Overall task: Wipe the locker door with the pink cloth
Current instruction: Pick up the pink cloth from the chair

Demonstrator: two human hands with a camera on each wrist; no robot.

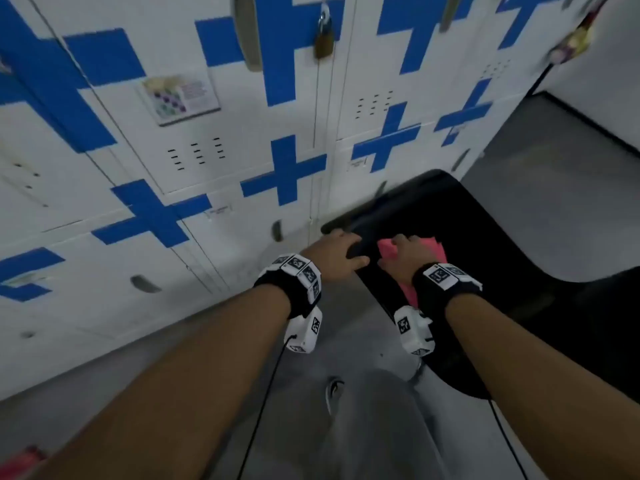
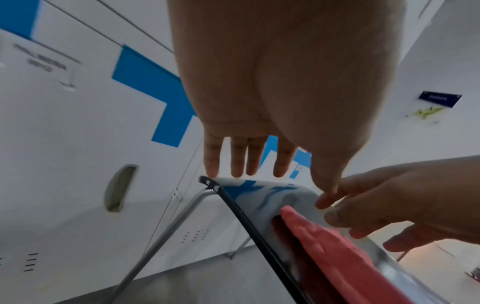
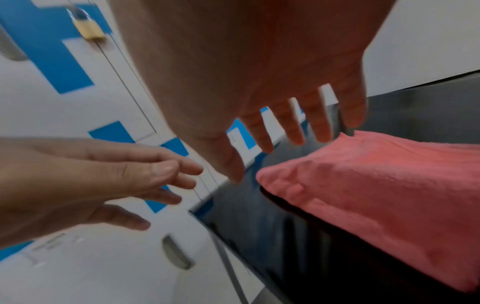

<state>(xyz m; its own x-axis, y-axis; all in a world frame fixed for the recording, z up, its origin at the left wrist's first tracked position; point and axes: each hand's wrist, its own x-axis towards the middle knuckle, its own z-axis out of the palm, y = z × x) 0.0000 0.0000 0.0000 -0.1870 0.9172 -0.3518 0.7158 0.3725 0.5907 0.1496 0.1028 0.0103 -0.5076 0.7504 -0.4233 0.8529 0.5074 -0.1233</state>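
Observation:
A folded pink cloth (image 1: 427, 245) lies on the glossy black seat of a chair (image 1: 491, 233) in front of the white lockers with blue crosses (image 1: 214, 140). My right hand (image 1: 401, 252) hovers just over the cloth's near end with its fingers spread; in the right wrist view the fingers (image 3: 322, 123) stand apart above the pink cloth (image 3: 376, 195) and grip nothing. My left hand (image 1: 346, 251) reaches over the chair's left edge beside it. Its straight fingers (image 2: 239, 162) hold nothing, above the seat rim, with the cloth (image 2: 337, 246) to their right.
A brass padlock (image 1: 323, 38) hangs on a locker above. A picture card (image 1: 180, 98) is stuck on one door. The chair's metal leg (image 2: 161, 236) slants down to the grey floor (image 1: 554, 168). Something pink (image 1: 20, 460) lies at the bottom left.

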